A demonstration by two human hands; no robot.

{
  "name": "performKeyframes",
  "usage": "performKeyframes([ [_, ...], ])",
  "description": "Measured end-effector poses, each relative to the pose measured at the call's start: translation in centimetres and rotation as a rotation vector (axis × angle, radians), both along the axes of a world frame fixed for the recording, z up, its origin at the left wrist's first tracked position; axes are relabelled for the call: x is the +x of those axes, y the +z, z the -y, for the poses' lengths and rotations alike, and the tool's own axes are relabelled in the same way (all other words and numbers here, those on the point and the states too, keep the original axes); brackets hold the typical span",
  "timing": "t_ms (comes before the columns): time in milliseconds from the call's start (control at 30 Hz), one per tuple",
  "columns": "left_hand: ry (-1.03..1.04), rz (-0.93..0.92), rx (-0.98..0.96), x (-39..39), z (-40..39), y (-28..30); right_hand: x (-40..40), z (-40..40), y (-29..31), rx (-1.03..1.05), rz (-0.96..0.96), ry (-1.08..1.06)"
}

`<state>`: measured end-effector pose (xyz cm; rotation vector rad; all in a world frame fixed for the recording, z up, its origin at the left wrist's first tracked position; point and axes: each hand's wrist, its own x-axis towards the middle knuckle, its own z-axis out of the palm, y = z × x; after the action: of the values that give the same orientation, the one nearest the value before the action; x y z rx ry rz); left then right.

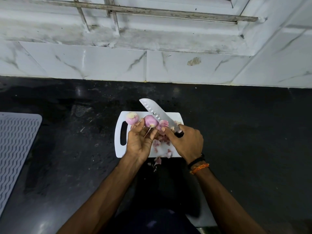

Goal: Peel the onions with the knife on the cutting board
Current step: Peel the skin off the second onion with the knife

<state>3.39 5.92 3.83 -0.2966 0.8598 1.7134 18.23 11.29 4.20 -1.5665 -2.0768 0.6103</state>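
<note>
From the head view, a white cutting board (175,149) lies on the dark counter (244,132), its handle slot at the left end. The left hand (140,142) is raised just over the board, palm up, its fingers (135,126) curled around a pink onion (150,123) so that the cut end with a strip of loose skin faces the person. Holding it off the board like this probably leaves the skin free to be pulled away all round.

The right hand (187,142) is closed on the dark handle of the knife (157,113), with the forefinger stretched forward toward the onion. The broad dimpled blade runs up and to the far left, passing behind the held onion and out past the board's far edge. The blade seems to serve as a brace while the forefinger pinches a flap of peel against it; whether the edge is actually touching the onion I cannot tell.

A second onion (132,117), pale and apparently already stripped, sits at the board's far left corner, out of the way of the work. Pink skin scraps (162,141) gather on the board between and below the hands, and a few have spilled off the near edge onto the counter. A ribbed grey mat (18,149) lies well apart at the left.
</note>
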Motion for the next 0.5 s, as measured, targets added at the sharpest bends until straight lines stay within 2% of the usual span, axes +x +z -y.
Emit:
performKeyframes([
  [133, -0.006, -0.022, 0.03, -0.03, 0.11, -0.21, 0.15, -0.58, 0.41, -0.075, -0.018, -0.04],
  [300, -0.026, -0.055, 0.04, -0.05, 0.05, -0.15, -0.04, -0.94, 0.45, -0.094, 0.059, -0.128],
  [500, -0.05, -0.058, 0.042, -0.12, 0.22, -0.52, -0.19, -0.79, 0.64, -0.121, 0.081, -0.108],
])
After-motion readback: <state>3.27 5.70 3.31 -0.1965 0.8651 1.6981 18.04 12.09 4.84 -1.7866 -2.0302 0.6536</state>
